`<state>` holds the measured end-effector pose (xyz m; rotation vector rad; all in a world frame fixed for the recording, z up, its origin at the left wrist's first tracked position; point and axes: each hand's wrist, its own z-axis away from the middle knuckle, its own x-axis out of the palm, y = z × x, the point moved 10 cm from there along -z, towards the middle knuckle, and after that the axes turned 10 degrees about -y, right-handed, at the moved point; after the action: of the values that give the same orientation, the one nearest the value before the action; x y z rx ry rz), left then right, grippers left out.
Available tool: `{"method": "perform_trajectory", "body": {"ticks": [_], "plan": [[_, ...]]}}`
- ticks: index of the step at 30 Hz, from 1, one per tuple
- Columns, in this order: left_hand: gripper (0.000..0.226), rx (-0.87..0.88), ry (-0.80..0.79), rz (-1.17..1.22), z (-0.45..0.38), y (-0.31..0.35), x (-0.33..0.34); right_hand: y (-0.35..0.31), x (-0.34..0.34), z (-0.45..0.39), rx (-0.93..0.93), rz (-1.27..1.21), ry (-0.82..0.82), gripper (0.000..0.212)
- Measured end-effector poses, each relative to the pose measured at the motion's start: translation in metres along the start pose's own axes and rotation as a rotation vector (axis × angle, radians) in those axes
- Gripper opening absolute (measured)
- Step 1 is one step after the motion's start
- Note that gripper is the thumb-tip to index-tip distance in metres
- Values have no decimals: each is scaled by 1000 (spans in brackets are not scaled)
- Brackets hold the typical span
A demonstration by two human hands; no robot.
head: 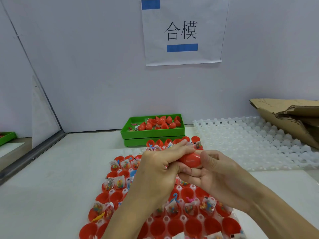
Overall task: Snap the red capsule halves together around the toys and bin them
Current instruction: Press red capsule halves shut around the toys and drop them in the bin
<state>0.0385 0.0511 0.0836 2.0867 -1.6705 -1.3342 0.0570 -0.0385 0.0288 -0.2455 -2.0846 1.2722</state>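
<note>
Hands joined mid-air: left hand (160, 167) and right hand (214, 171) both curl round one red capsule (190, 160), grip pressed inward; filled capsule halves (188, 208) on tray directly beneath; green bin (152, 133) beyond.

This is a packing station in a small factory or assembly workshop. A white worktable (51, 178) is boxed in by plain white partition panels (96, 66), and a printed station sign (183, 31) with two Chinese characters hangs on the back one. On the table a white plastic grid tray (165, 219) holds rows of open red capsule halves (179, 226) with bagged toys (207, 206). An empty grid tray (259, 144), stacked green bins (152, 135) of capsules and torn cardboard (290, 118) sit behind it.
</note>
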Motion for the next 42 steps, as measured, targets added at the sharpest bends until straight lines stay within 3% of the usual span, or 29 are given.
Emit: {"method": "perform_trajectory", "body": {"ticks": [5,10,13,16,18,20,24,30,35,42], "plan": [[48,-98,-14,62,2,-11,2,-1,0,-2,-25,17,47,43],[59,-211,-46,433,3,-15,19,-10,-21,4,-100,2,254,39],[35,-236,0,394,4,-11,21,-14,-26,7,-152,58,339,33],[47,-273,99,426,9,-25,17,-14,-25,7,-191,95,376,31],[56,-296,127,432,11,-29,16,-14,-21,7,-201,110,372,40],[54,-302,155,428,12,-31,15,-15,-20,7,-209,125,377,47],[49,-305,165,405,14,-33,15,-16,-21,8,-220,144,408,40],[58,-256,104,419,9,-23,13,-18,-15,5,-143,106,331,39],[38,-207,43,389,4,-16,7,-15,-9,7,-43,-115,209,63],[30,-167,-24,304,3,-10,10,-3,9,3,80,-172,32,52]]}}
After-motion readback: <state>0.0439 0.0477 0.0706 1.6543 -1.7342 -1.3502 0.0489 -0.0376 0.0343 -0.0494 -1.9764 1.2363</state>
